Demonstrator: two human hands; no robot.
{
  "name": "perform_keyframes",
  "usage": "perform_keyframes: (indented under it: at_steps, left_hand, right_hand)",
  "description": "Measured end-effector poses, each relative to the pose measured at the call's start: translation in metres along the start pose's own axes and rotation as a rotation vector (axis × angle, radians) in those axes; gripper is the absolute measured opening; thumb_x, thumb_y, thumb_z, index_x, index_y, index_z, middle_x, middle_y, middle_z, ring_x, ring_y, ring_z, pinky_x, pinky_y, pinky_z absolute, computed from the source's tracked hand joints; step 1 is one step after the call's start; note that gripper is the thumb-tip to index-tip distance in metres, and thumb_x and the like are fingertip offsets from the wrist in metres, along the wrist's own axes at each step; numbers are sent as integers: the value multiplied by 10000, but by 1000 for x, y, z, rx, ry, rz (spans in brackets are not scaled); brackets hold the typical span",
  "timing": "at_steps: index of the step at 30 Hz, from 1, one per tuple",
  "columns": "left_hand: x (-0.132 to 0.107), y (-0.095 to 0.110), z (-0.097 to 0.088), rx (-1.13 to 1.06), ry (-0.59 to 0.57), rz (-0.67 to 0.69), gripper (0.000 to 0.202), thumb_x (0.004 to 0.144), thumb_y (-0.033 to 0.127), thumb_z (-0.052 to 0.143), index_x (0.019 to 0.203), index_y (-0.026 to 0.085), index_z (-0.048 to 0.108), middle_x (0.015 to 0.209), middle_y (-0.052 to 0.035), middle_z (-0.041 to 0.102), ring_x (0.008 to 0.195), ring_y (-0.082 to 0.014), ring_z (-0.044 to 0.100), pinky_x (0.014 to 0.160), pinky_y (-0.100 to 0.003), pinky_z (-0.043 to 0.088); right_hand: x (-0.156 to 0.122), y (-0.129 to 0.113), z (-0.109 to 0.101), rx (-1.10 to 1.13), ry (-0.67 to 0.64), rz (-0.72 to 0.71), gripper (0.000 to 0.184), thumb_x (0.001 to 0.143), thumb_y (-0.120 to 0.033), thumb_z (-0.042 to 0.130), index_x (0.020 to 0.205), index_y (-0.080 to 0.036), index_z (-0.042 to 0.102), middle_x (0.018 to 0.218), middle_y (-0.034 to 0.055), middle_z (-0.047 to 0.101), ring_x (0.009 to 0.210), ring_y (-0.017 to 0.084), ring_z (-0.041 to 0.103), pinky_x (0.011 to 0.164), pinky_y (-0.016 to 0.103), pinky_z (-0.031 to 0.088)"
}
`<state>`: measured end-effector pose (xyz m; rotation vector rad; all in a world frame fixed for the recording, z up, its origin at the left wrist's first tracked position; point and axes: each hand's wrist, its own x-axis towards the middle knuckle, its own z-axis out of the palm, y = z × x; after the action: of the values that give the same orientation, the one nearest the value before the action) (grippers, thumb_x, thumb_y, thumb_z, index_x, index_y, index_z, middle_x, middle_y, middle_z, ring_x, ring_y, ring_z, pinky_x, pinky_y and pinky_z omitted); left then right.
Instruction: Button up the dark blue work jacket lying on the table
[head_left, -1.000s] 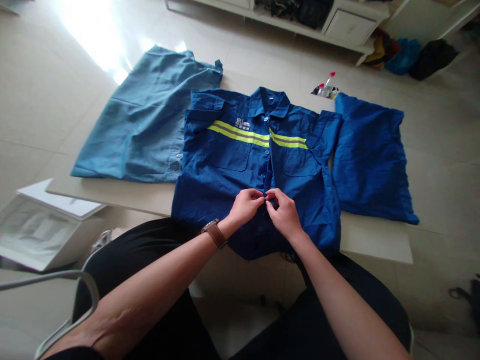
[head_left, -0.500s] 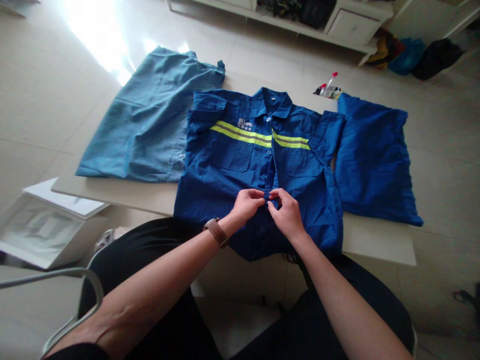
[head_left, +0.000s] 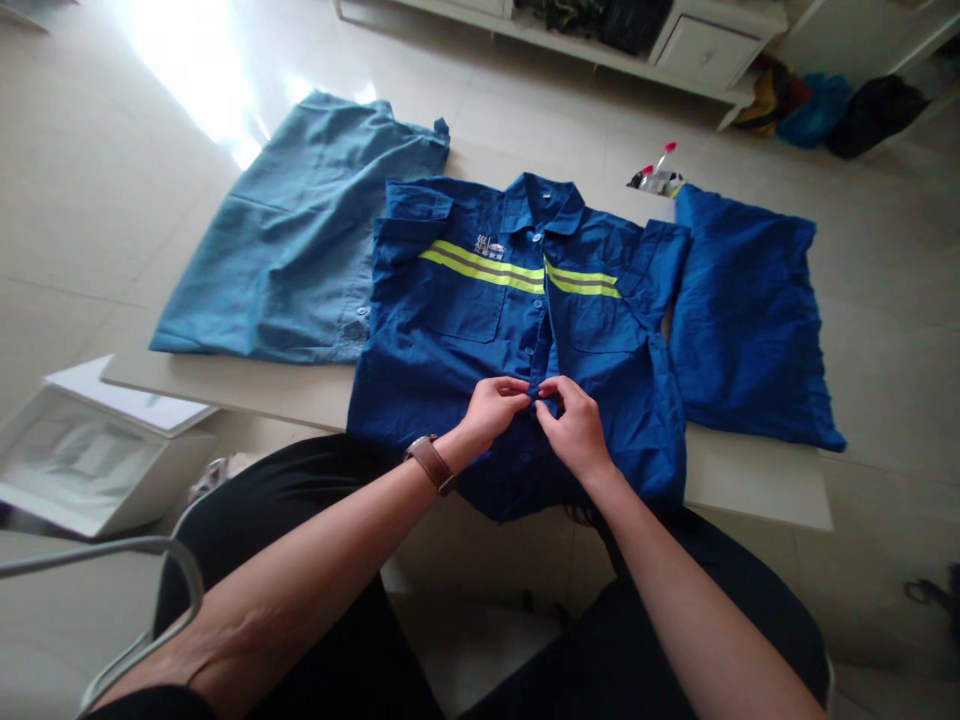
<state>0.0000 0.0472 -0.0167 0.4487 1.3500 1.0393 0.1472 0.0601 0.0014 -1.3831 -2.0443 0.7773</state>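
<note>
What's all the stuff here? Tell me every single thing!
work shirt: one, dark blue with yellow-and-grey stripes, flat on the table's middle
light blue garment: one, table's left
blue garment: one, bright blue, table's right
table: one, pale, under the clothes
small bottles: red caps, count unclear, table's far edge
white box: one, floor at left
cabinet: one, white, far side
bags: several, yellow, blue, black, floor beside the cabinet
trousers: black, person's lap
watch: one, brown strap, left wrist
left hand: pinches the shirt's front edge
right hand: pinches it alongside
</note>
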Motion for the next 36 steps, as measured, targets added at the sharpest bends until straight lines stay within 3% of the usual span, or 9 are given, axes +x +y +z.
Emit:
perform_keyframes:
  at_steps: [10,17,24,36]
  left_hand:
    - [1,-4,0,-60,-24,2,210,686,-10,724,850,119,755,746,-29,743,667,-106,635,665,-220,467]
    - [3,-8,-1,-161,-102,12,230,636,156,886,797,120,726,795,-57,761,769,-144,688,791,-278,518]
    - [5,-10,-2,-141,-112,29,238,645,256,894,744,127,721,710,-31,720,676,-114,627,690,-246,475]
    - [2,-10,1,-185,-82,18,219,654,252,876,759,132,726,729,-22,704,689,-112,604,698,-249,457]
  right_hand:
    - [0,0,0,4,-10,-5,153,837,-137,565,945,-228,625,944,50,710,902,218,678,834,336,518]
    - [0,1,1,-7,-7,-18,164,839,-135,554,948,-231,629,939,53,705,893,224,670,825,343,520]
    - [-1,2,2,2,-7,-31,148,854,-140,552,945,-229,627,934,47,690,885,215,657,825,335,509]
    - [-1,-1,1,-8,11,-35,144,867,-137,540,936,-233,621,929,48,683,883,217,650,823,340,512]
